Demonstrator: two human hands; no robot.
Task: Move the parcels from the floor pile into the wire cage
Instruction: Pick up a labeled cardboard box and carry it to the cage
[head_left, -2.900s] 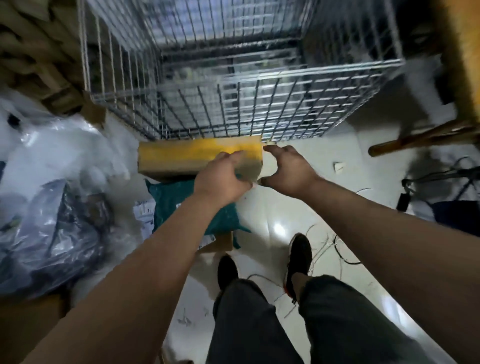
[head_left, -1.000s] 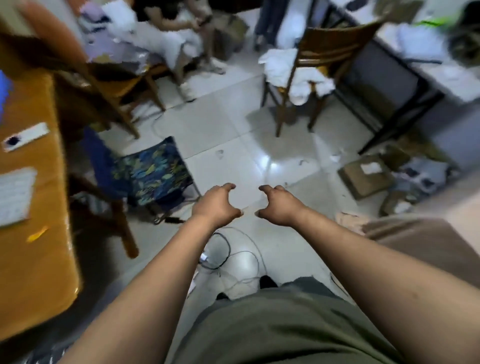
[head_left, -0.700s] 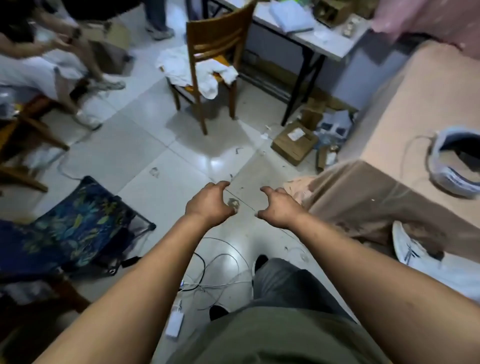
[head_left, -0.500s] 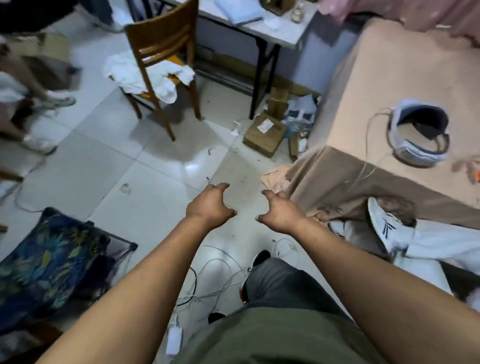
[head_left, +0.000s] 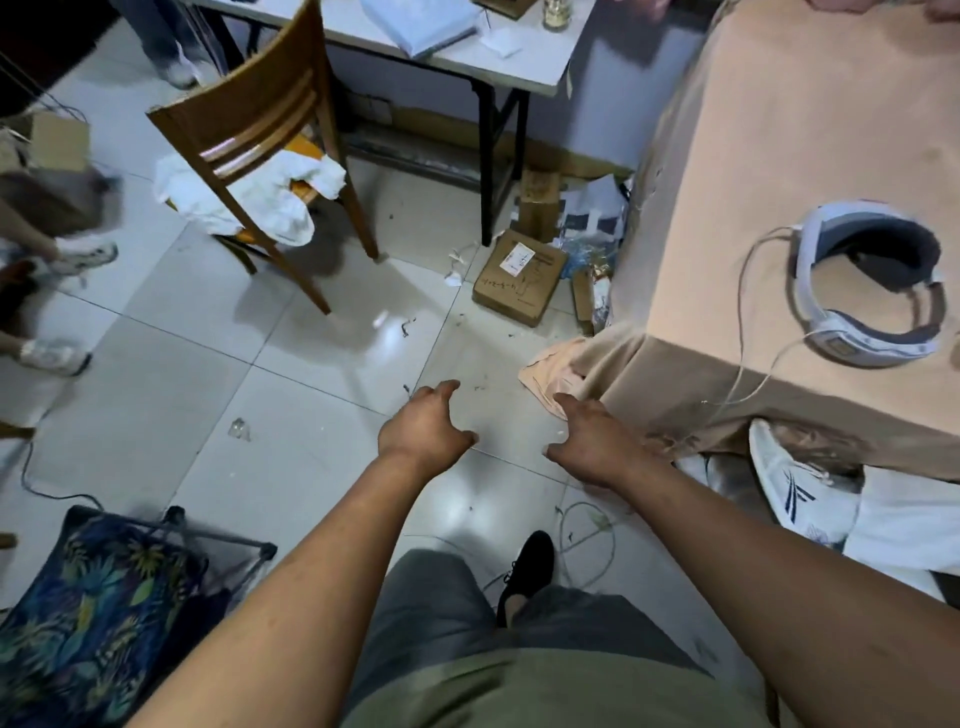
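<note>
You are turning away from the wire cage, now out of view. Your left hand (head_left: 426, 428) and right hand (head_left: 592, 441) are reaching forward, fingers loosely spread, holding nothing. A cardboard parcel (head_left: 519, 283) is lying ahead beside the draped table (head_left: 753, 156); its cloth corner (head_left: 550, 371), trailing on the floor, could be catching your foot.

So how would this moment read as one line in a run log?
left hand: open, empty | right hand: open, empty | ahead: labelled cardboard box on floor beside draped table

1 wide head camera looks down, seemingly from standing, at floor (head_left: 171, 395).
</note>
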